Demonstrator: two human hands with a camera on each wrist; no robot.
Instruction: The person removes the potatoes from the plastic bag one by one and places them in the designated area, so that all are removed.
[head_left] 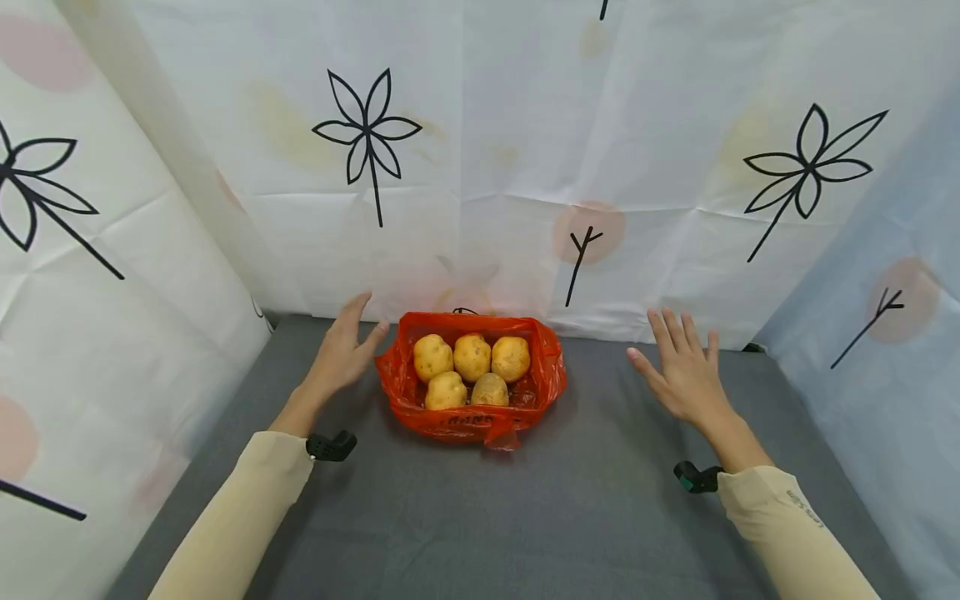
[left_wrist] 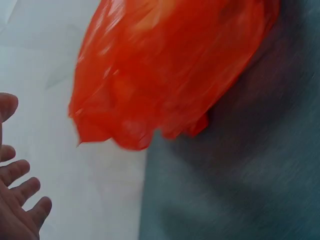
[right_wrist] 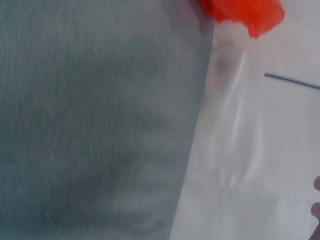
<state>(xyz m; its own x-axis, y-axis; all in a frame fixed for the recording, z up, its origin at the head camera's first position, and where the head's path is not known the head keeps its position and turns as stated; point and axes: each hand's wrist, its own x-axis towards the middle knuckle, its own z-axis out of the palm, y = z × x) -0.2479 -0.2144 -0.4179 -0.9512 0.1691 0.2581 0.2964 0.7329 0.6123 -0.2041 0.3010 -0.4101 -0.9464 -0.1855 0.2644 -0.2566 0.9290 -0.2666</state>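
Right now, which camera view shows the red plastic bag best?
The head view shows the whole red plastic bag, five round yellow potatoes visible inside. The left wrist view shows a cropped side; the right wrist view, a small part.

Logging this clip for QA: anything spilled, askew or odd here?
Nothing looks spilled: the five visible potatoes sit in the red bag. Mildly odd: the front row has two against three behind, leaving a gap at its right end. The front-right potato also looks duller, possibly just shading.
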